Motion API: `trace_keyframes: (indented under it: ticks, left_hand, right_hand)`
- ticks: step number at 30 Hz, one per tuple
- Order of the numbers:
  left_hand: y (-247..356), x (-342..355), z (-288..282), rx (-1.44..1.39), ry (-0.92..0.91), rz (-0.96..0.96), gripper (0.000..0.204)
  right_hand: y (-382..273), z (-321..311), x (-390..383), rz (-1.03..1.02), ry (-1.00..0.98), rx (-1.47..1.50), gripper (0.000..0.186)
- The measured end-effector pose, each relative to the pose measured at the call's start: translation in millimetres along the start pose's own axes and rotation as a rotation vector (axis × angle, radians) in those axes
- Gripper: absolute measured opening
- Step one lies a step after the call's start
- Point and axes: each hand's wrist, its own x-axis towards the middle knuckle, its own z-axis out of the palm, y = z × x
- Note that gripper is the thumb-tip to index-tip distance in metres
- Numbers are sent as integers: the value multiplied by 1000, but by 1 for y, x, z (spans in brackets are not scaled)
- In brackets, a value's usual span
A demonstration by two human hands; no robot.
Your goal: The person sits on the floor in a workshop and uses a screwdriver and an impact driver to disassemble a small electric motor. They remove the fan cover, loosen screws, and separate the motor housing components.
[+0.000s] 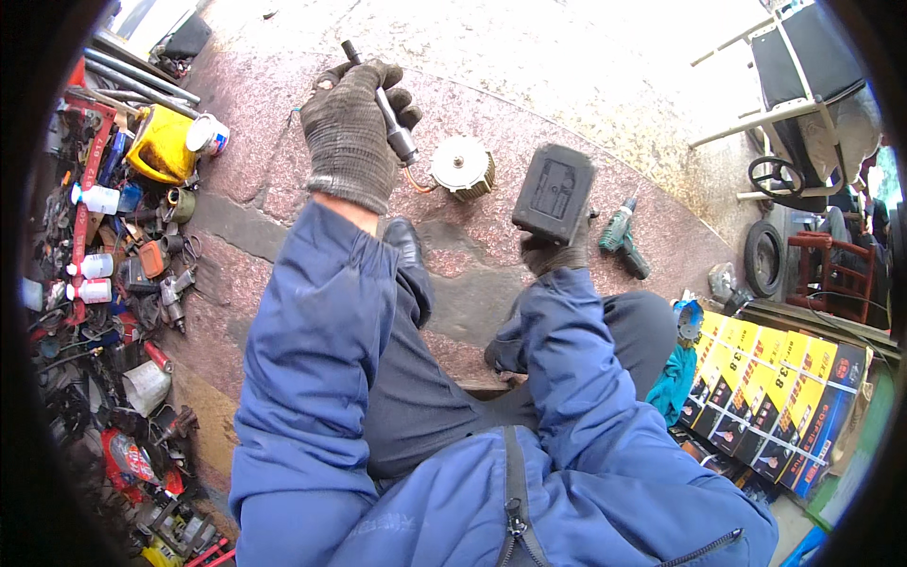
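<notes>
My left hand (354, 123), in a dark knit glove, is closed around a dark metal rod (394, 128) with a thicker, socket-like lower end. The rod slants from upper left to lower right. My gloved right hand (555, 255) grips a boxy black battery pack (553, 194), its broad face turned up; whatever is attached behind it is mostly hidden. Between my hands, on the floor, sits a small electric motor (460, 168) with a round pale top and an orange-brown wire. Right of the battery pack lies a green and black cordless drill (619, 236).
Tools, bottles and loose parts crowd the left side, with a yellow container (162, 144) and a white tub (207, 135) among them. At lower right stand yellow and black cartons (765, 397). A metal-framed chair (803, 80) and a tyre (763, 258) are at right.
</notes>
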Motion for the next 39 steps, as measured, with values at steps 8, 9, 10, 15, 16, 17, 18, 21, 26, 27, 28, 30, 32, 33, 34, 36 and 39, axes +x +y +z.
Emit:
trace_keyframes:
  ticks: [8,9,10,15,16,17,18,21,26,27,28,30,32,33,34,36,39]
  left_hand:
    - [14,2,-12,-109,-13,-56,18]
    - [14,3,-13,-143,-10,-35,17]
    - [15,5,-15,-157,4,-58,17]
    - [20,13,-29,-233,24,-115,17]
    - [21,15,-30,-253,32,-122,17]
    - [21,16,-32,-278,35,-124,18]
    - [22,16,-34,-288,44,-129,18]
    - [26,17,-42,-334,28,-150,17]
    - [28,21,-47,-463,48,-170,15]
    - [27,21,-46,-487,33,-188,14]
    - [27,21,-46,-520,25,-210,14]
    - [26,19,-43,-564,3,-208,14]
    - [26,15,-40,-629,-3,-213,15]
    - [27,14,-40,-607,-22,-214,15]
    - [27,13,-39,-642,-18,-240,16]
    - [30,12,-40,-678,-6,-334,14]
    - [30,12,-43,-636,-81,-375,20]
  right_hand:
    - [-47,83,-72,-450,-173,-434,46]
    - [-52,92,-77,-496,-146,-501,42]
    - [-55,101,-75,-554,-92,-552,37]
    - [-51,125,-89,-470,-205,-980,28]
    - [-44,127,-91,-451,-173,-995,27]
    - [-35,128,-93,-428,-142,-1011,26]
    - [-24,128,-96,-393,-117,-1031,25]
    - [0,135,-97,-342,-100,-1015,27]
    - [18,152,-93,-170,-143,-1037,27]
    - [20,155,-94,-170,-185,-1083,24]
    - [23,158,-92,-166,-183,-1106,22]
    - [28,164,-88,-141,-274,-1127,20]
    - [34,171,-82,-96,-277,-1179,16]
    - [39,173,-79,-122,-283,-1225,15]
    - [40,175,-79,-130,-235,-1282,15]
    - [42,179,-77,-68,-281,-1210,16]
    - [43,182,-77,-259,-307,-1425,22]
